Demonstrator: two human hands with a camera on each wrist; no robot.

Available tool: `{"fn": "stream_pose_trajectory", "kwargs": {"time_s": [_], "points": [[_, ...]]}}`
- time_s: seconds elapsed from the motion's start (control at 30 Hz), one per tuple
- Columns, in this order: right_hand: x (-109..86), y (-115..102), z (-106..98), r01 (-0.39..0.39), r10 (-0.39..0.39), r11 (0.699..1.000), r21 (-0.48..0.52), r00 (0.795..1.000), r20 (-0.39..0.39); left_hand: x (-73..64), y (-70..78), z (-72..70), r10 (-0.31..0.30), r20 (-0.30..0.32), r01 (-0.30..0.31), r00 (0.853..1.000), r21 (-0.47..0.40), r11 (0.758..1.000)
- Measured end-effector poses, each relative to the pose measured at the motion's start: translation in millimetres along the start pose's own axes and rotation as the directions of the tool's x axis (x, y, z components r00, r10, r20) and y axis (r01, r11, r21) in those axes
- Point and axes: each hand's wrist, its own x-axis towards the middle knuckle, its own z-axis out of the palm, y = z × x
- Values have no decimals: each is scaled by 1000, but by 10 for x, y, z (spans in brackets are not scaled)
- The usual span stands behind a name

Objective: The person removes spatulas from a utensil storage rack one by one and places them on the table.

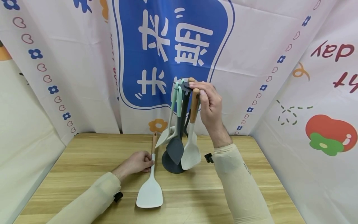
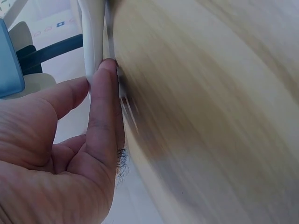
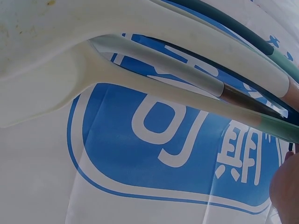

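My left hand pinches a white spatula at its neck, just below the wooden handle; its broad blade points toward me, low over the table. In the left wrist view, the thumb and fingers meet at the white neck, close to the tabletop. A dark utensil stand stands upright to the right of it. My right hand holds the stand's top, with its index finger across it and the thumb beside a wooden handle. Hanging there are a dark grey turner, a white turner and mint-handled utensils.
The wood-grain table meets a printed cloth backdrop just behind the stand. Cloth walls also rise at the left and right. In the right wrist view, the hanging utensils' white heads fill the upper left.
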Motion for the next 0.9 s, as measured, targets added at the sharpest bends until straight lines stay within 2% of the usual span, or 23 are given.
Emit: {"fn": "stream_pose_trajectory", "kwargs": {"time_s": [0.33,0.53,0.8,0.9], "points": [[34,-27,-47,-27,28,998,-59,999,21,-5,-2,-23,3,-36,-1,999,45,999],[75,-67,-46,-34,37,995,-92,999,30,-8,28,-63,3,-54,-1,999,34,999],[97,-88,-44,-18,22,995,-95,999,37,-17,167,-191,85,-109,-80,990,52,995],[104,-92,-48,-12,16,995,-98,999,42,-34,276,-246,131,-169,-118,977,85,989]]}}
